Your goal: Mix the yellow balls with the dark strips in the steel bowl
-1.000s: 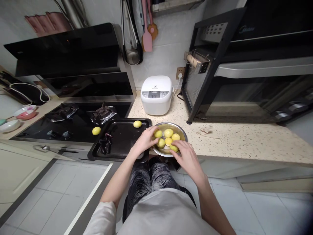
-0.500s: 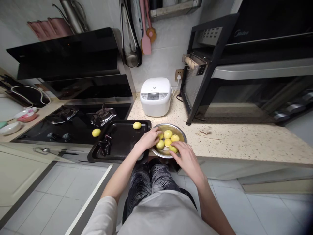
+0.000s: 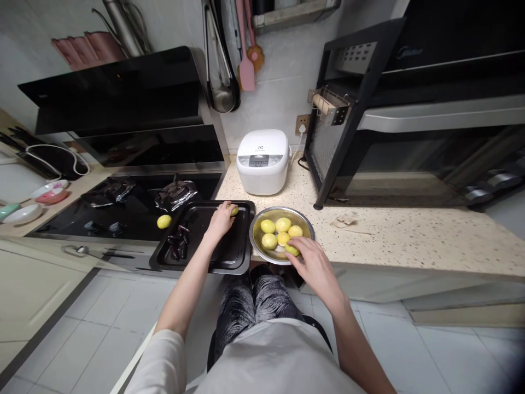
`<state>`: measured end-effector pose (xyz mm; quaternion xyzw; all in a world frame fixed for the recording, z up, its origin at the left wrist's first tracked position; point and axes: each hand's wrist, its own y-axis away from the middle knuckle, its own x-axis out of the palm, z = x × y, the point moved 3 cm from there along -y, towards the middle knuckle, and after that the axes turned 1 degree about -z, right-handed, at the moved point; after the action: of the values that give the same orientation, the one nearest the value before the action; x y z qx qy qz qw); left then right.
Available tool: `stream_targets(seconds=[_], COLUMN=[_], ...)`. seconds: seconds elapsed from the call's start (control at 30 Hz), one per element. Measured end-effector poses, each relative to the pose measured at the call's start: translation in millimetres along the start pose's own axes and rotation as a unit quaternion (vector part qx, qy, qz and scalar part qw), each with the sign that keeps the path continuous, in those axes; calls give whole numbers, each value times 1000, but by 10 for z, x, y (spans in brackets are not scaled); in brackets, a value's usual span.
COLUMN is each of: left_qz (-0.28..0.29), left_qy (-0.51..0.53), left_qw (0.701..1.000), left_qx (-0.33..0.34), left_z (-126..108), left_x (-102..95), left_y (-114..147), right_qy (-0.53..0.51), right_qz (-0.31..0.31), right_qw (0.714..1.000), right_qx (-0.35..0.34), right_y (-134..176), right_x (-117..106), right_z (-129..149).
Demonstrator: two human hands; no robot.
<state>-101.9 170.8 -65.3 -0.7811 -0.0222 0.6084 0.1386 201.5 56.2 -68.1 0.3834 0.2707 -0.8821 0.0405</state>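
My left hand (image 3: 221, 220) reaches over the black baking tray (image 3: 223, 257), its fingers closed around a lemon (image 3: 235, 210) near the tray's far edge and covering most of it. A metal bowl (image 3: 253, 235) stands just right of the tray with several lemons (image 3: 283, 224) inside. At the bowl's right side, my right hand (image 3: 310, 257) has its fingers curled over another lemon (image 3: 292, 250). Small dark pieces (image 3: 179, 243) lie at the tray's left end; their kind is unclear. One more lemon (image 3: 164, 221) rests on the stove, left of the tray.
Behind the bowl stands a white rice cooker (image 3: 263, 164). A black gas stove (image 3: 135, 213) spreads out to the left. On the right, a large oven (image 3: 422, 158) sits in a dark rack. Dry scraps (image 3: 343, 222) lie on the speckled counter (image 3: 369, 241).
My left hand has moved left from the bowl to the lemon on the tray and closed on it. My right hand stays at its lemon in the bowl.
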Motion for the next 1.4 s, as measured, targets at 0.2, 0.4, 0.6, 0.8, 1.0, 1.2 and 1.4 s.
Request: stream_targets(seconds=[0.2, 0.4, 0.6, 0.8, 1.0, 1.2, 1.4], left_qz=[-16, -36, -59, 47, 79, 95, 113], left_qy=[17, 37, 251, 334, 284, 258, 272], left_qw=[1000, 998, 965, 929, 939, 944, 942], left_qx=[-4, -24, 51, 153, 176, 181, 158], left_z=[67, 26, -447, -1100, -1229, -1233, -1269], left_x=[59, -25, -355, -415, -196, -173, -216], left_y=[-80, -72, 308, 658, 687, 706, 745], right_qy=[8, 27, 29, 40, 66, 112, 179], right_qz=[28, 88, 86, 84, 18, 3, 37], right_qw=[998, 992, 992, 992, 997, 993, 982], right_qx=[-50, -87, -86, -83, -39, 30, 53], right_y=[-43, -60, -47, -15, -44, -109, -164], right_x=[64, 136, 165, 166, 27, -35, 25], right_z=[201, 366, 343, 281, 103, 1, -42])
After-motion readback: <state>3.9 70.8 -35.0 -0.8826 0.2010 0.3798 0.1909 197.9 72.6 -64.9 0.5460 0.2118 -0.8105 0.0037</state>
